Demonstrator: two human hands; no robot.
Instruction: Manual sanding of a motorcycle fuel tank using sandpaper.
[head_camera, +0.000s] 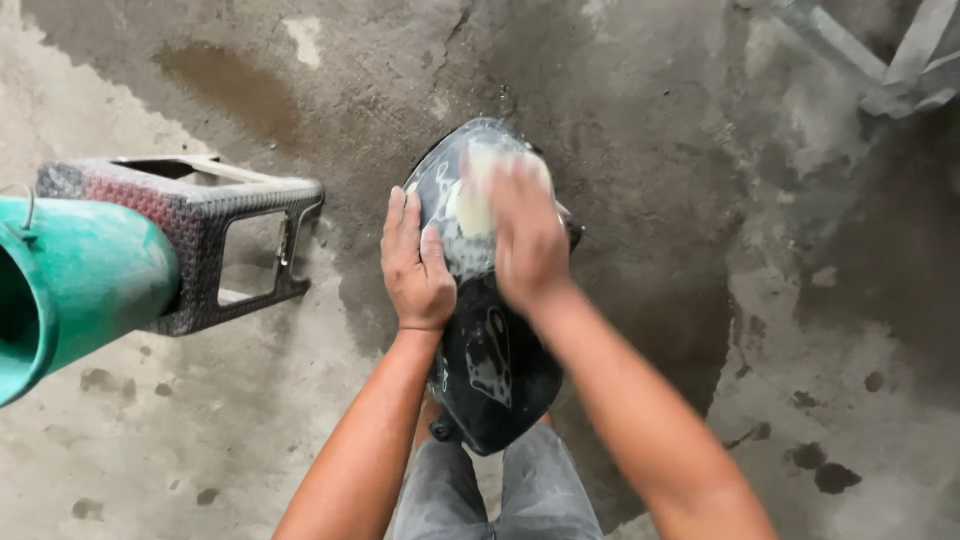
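A black curved plastic panel (492, 370), wet and soapy, stands on end between my knees, its upper part streaked with foam. My left hand (417, 266) grips its left edge, fingers flat on the shell. My right hand (527, 238) presses a pale yellow sponge (478, 190) onto the panel's upper face; the hand is blurred and covers most of the sponge.
A dark woven-pattern plastic stool (205, 235) lies on its side at the left. A green bucket (70, 285) sticks in from the left edge. The concrete floor (700, 200) is wet and patchy. Grey metal bars (900, 60) cross the top right corner.
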